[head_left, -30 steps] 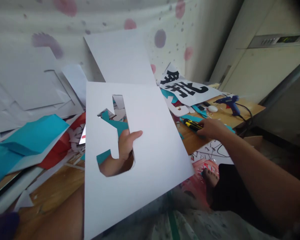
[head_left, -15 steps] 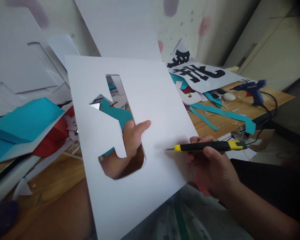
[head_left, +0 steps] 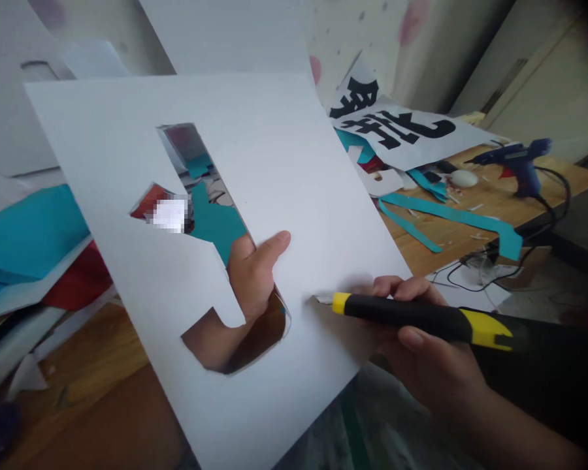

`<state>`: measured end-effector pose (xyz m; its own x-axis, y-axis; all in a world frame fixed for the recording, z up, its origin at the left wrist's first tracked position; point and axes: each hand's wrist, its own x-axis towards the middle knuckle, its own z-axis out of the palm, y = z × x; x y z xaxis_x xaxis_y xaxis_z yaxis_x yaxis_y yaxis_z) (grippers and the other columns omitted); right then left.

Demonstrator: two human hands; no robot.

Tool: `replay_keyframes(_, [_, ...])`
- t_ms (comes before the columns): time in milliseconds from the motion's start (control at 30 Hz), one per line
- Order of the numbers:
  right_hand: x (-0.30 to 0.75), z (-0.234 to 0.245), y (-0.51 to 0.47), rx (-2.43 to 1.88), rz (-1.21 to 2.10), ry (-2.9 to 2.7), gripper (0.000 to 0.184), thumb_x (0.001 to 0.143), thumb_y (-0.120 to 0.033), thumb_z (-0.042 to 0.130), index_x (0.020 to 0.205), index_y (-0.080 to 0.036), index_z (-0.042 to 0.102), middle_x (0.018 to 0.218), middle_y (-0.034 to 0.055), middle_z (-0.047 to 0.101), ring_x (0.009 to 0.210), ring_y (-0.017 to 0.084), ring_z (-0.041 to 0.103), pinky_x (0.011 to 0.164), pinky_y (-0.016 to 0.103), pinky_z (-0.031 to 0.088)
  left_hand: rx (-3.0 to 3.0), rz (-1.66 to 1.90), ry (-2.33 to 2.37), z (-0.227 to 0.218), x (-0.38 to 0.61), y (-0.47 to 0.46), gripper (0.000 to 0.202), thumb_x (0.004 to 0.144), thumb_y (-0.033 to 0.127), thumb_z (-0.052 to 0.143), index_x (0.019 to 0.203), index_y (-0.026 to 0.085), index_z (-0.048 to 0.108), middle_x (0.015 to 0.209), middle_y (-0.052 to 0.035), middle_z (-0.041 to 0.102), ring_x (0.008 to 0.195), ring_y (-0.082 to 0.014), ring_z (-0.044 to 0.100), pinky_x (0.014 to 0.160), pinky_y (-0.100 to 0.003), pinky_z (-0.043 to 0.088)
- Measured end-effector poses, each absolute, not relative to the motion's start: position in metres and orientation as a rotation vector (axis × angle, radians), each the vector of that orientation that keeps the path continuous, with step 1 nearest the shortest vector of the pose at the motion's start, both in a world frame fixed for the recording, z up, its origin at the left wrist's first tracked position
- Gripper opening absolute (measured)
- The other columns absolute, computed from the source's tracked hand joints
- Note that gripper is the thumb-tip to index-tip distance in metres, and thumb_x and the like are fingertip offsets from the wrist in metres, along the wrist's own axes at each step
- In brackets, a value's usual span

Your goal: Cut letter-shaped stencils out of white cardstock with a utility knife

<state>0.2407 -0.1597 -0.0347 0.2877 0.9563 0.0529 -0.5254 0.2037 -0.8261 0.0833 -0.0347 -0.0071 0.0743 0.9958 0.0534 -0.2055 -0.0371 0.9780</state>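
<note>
A white sheet of card or foam board (head_left: 284,170) with a character-like shape cut out of its middle fills the centre, tilted. From behind, my left hand (head_left: 253,274) comes through the cutout, its thumb lying over the front beside the opening; it grips the sheet by the cut edge. My right hand (head_left: 434,362), at the sheet's right side, is wrapped round a black and yellow utility knife (head_left: 402,314). The knife's blade points left, close to the sheet's face to the right of the cutout; whether it touches is unclear.
On the wooden table (head_left: 451,225) at right lie a blue glue gun (head_left: 519,160), teal strips (head_left: 451,212) and a paper printed with black characters (head_left: 411,134). Folded teal sheets (head_left: 24,228) and a red piece (head_left: 81,277) sit at left. A cabinet (head_left: 534,78) stands behind right.
The white sheet appears larger and its upper left corner has swung left. The utility knife looks nearer, with its handle end tipped lower. Both holds are unchanged.
</note>
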Motion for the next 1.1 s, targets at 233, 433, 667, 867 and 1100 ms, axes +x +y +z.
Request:
replay_keyframes(233, [0.240,-0.035,-0.162,-0.801,1.132,-0.751,0.027,0.069,-0.031,0.081,0.086,-0.030,0.059,0.097,0.0011,0.055,0.094,0.023,0.062,0.082,0.043,0.055,1.175,1.304,0.974,-0.006,0.081,-0.038,0.018,0.078,0.030,0.073,0.093,0.022,0.074,0.088,0.0020,0.075,0.094,-0.0256,0.069,0.082,-0.036,0.054])
replay_keyframes(433, [0.242,-0.035,-0.163,-0.830,1.119,-0.757,0.028,0.069,-0.034,0.080,0.085,-0.030,0.058,0.096,0.0010,0.055,0.093,0.023,0.062,0.080,0.042,0.055,1.115,1.356,0.950,-0.005,0.086,-0.042,0.017,0.076,0.027,0.075,0.092,0.021,0.074,0.084,0.0012,0.075,0.099,-0.0269,0.068,0.090,-0.039,0.053])
replay_keyframes(667, [0.245,-0.033,-0.163,-0.856,1.089,-0.779,0.028,0.068,-0.033,0.081,0.086,-0.031,0.059,0.097,0.0005,0.055,0.087,0.020,0.062,0.077,0.037,0.056,1.138,1.362,0.936,-0.008,0.085,-0.042,0.027,0.077,0.027,0.074,0.104,0.023,0.073,0.094,0.0002,0.076,0.105,-0.0284,0.066,0.093,-0.040,0.052])
replay_keyframes(867, [0.247,-0.035,-0.166,-0.885,1.034,-0.820,0.030,0.067,-0.030,0.081,0.088,-0.031,0.059,0.099,0.0027,0.055,0.086,0.021,0.060,0.066,0.033,0.055,1.153,1.363,0.991,-0.005,0.083,-0.045,0.019,0.077,0.029,0.074,0.096,0.025,0.074,0.090,0.0036,0.076,0.100,-0.0278,0.068,0.087,-0.038,0.055])
replay_keyframes(1100, [0.248,-0.033,-0.166,-0.880,0.988,-0.853,0.031,0.066,-0.026,0.082,0.087,-0.031,0.060,0.096,0.0007,0.055,0.077,0.015,0.059,0.066,0.030,0.055,1.066,1.386,0.984,0.001,0.089,-0.049,0.022,0.075,0.026,0.074,0.095,0.020,0.074,0.090,-0.0005,0.077,0.090,-0.0260,0.070,0.079,-0.036,0.056])
